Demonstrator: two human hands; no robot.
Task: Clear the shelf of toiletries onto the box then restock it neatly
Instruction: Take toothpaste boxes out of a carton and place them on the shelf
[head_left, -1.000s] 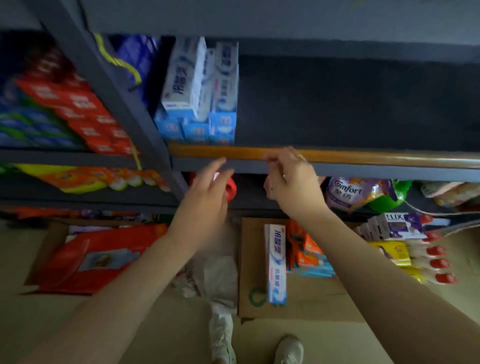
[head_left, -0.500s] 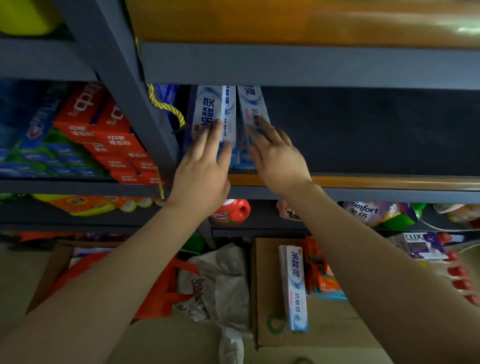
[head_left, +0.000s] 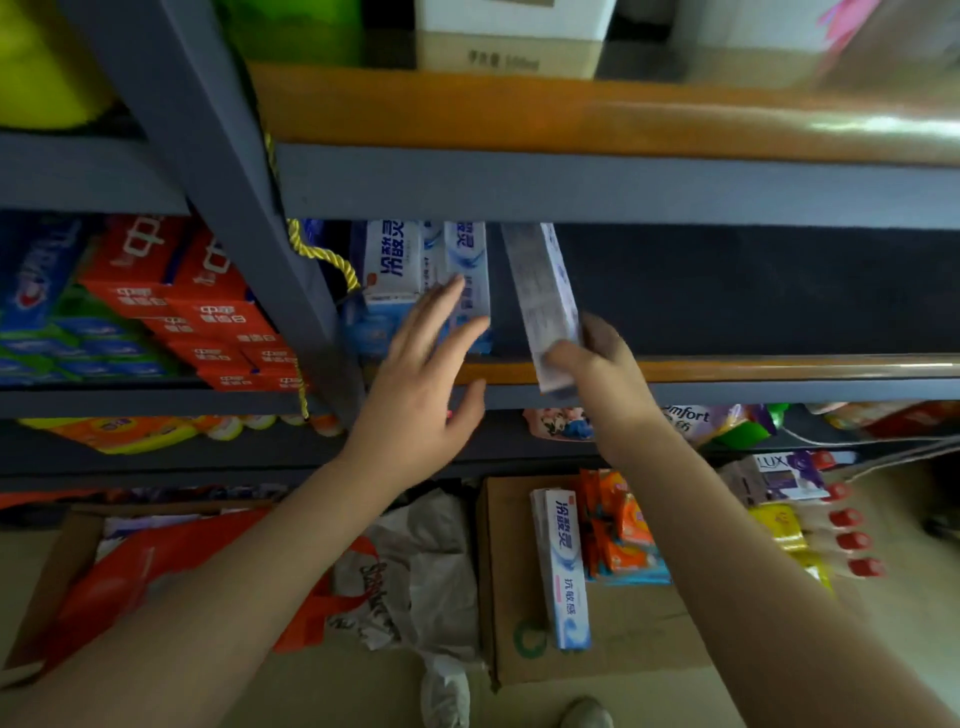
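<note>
Grey metal shelving with an orange front edge (head_left: 727, 370) fills the view, and a beige floor is seen beneath it. On the dark shelf, white and blue toothpaste cartons (head_left: 395, 270) are stacked upright at the left end, beside the grey upright post (head_left: 249, 208) where a yellow twisted rope (head_left: 322, 254) hangs. The left hand (head_left: 415, 400) is held with fingers spread and straight, the fingertips touching the front of those stacked cartons. One long white toothpaste carton (head_left: 545, 296) is gripped at its lower end by the right hand (head_left: 602, 374), tilted, with its top leaning into the shelf opening and its bottom over the orange edge. Red toothpaste boxes (head_left: 208, 312) are seen in the neighbouring bay to the left. Below, on the floor, a brown cardboard box (head_left: 519, 597) carries another white and blue toothpaste carton (head_left: 563, 566) lying flat beside orange packets (head_left: 623, 530). A crumpled white plastic bag (head_left: 415, 571) lies just left of the box
</note>
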